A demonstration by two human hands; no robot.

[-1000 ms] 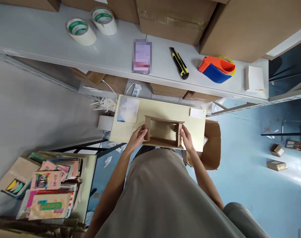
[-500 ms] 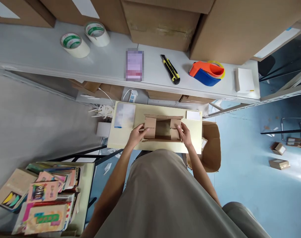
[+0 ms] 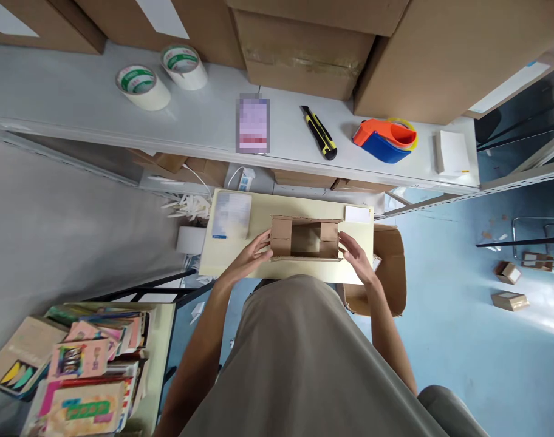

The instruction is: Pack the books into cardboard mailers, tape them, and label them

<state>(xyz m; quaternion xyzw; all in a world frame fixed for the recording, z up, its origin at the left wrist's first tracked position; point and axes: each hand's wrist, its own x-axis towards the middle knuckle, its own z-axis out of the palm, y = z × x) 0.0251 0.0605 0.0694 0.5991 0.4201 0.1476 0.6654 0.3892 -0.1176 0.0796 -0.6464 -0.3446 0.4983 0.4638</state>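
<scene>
A small cardboard box (image 3: 282,238) lies on the pale yellow table (image 3: 259,270), its inner end flaps folded in and a gap between them. The long side flaps stand up at front and back. My left hand (image 3: 248,258) is at the box's left end, fingers stretched out and apart, the tips at its edge. At the right end, my right hand (image 3: 356,255) has its fingers extended near the side; whether either hand touches the cardboard I cannot tell.
On the shelf above lie tape rolls (image 3: 147,91), a box cutter (image 3: 320,133) and a tape dispenser (image 3: 386,141). A printed sheet (image 3: 231,215) and white labels (image 3: 358,213) lie on the table. An open carton (image 3: 390,267) stands right; books (image 3: 85,364) are piled at lower left.
Both hands have loosened from the box's end flaps and moved outward to its sides, fingers now straighter. The view has shifted slightly.
</scene>
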